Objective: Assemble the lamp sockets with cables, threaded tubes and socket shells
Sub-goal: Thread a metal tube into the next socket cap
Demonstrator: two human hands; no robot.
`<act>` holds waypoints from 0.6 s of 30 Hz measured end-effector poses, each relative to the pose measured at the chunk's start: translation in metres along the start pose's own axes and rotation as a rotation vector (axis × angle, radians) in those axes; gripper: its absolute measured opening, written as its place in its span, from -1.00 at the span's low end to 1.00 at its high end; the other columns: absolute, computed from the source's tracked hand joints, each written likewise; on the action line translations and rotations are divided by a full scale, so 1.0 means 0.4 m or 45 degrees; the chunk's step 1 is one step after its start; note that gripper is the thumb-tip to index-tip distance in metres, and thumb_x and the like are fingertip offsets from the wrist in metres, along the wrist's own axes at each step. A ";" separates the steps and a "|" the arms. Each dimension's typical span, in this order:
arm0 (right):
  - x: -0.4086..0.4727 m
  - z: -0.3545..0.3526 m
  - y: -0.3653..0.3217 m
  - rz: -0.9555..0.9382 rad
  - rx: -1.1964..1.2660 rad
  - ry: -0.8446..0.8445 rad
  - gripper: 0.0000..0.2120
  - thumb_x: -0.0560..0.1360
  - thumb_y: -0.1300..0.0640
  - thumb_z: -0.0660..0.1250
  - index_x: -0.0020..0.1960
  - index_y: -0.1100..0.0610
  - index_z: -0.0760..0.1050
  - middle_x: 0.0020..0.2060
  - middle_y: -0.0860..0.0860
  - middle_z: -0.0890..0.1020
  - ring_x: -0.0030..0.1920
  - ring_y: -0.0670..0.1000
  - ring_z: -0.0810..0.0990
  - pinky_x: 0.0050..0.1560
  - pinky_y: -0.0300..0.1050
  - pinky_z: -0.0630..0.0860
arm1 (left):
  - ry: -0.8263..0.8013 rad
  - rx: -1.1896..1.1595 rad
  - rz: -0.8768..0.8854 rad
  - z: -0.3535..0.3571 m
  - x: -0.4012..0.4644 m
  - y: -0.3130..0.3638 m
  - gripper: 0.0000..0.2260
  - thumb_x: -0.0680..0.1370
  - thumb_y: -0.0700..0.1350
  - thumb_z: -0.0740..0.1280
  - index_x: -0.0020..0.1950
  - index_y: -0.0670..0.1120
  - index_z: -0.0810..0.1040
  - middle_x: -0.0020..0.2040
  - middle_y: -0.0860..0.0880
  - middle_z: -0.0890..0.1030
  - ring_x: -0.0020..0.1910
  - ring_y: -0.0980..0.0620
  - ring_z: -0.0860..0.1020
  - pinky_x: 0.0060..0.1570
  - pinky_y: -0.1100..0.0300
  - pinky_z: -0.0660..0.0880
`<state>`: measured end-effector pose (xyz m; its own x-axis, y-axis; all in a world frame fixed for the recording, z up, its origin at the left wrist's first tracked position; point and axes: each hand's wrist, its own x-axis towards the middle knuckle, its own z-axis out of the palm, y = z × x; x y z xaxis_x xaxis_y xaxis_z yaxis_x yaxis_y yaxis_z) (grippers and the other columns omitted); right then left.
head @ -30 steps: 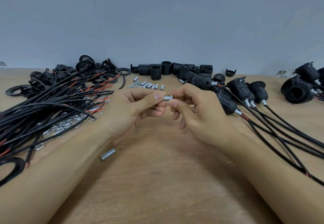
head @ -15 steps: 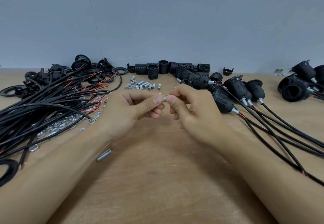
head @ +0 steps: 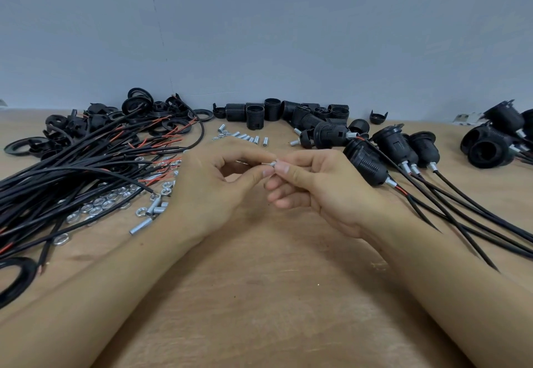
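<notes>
My left hand (head: 213, 186) and my right hand (head: 320, 186) meet above the middle of the wooden table (head: 259, 295). Between their fingertips they pinch a small silver threaded tube (head: 271, 163); only a short bit of it shows. A bundle of black cables (head: 72, 171) with red wire ends lies at the left. Empty black socket shells (head: 271, 111) stand in a row at the back. Assembled sockets with cables (head: 389, 148) lie to the right of my right hand.
Loose silver nuts (head: 98, 206) and short tubes (head: 144, 223) lie beside my left forearm. More tubes (head: 248, 138) sit behind my hands. Black rings and caps (head: 135, 105) pile at the back left. Further sockets (head: 490, 142) lie at the far right. A grey wall rises behind.
Both hands stay joined on the small tube; the fingers have shifted slightly on it. The camera has tilted a little, so more loose tubes show near my left forearm.
</notes>
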<state>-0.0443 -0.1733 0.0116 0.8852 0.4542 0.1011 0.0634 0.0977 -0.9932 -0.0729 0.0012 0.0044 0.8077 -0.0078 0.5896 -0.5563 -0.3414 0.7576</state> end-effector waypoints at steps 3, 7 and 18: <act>-0.002 -0.004 -0.003 -0.047 0.015 0.027 -0.92 0.50 0.25 0.36 -0.08 0.25 0.62 -0.31 0.11 0.67 -0.33 -0.01 0.65 -0.30 -0.24 0.59 | 0.039 -0.136 -0.144 -0.005 0.006 0.002 -0.85 0.39 -0.21 0.53 -0.07 -0.05 0.71 -0.16 0.01 0.73 -0.16 0.06 0.69 -0.06 0.21 0.61; -0.009 -0.001 -0.011 -0.179 -0.042 0.037 -0.95 0.47 0.27 0.39 -0.08 0.23 0.62 -0.29 0.15 0.70 -0.30 0.05 0.69 -0.30 -0.23 0.60 | 0.041 -0.218 -0.173 -0.006 0.009 0.005 -0.89 0.39 -0.17 0.50 -0.11 -0.02 0.70 -0.24 0.03 0.72 -0.33 0.10 0.65 -0.22 0.31 0.57; -0.022 0.004 -0.009 -0.557 -0.394 0.098 -0.91 0.46 0.23 0.44 -0.08 0.06 0.64 -0.27 0.11 0.69 -0.30 0.10 0.70 -0.28 -0.10 0.65 | -0.080 -0.761 -0.581 0.002 0.010 0.002 -0.85 0.36 -0.13 0.43 -0.17 -0.16 0.73 -0.30 -0.10 0.67 -0.37 0.11 0.59 -0.30 0.33 0.55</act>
<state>-0.0529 -0.1761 0.0145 0.7764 0.3620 0.5159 0.5559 -0.0077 -0.8312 -0.0699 0.0002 0.0075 0.9831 -0.0472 0.1771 -0.1606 0.2444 0.9563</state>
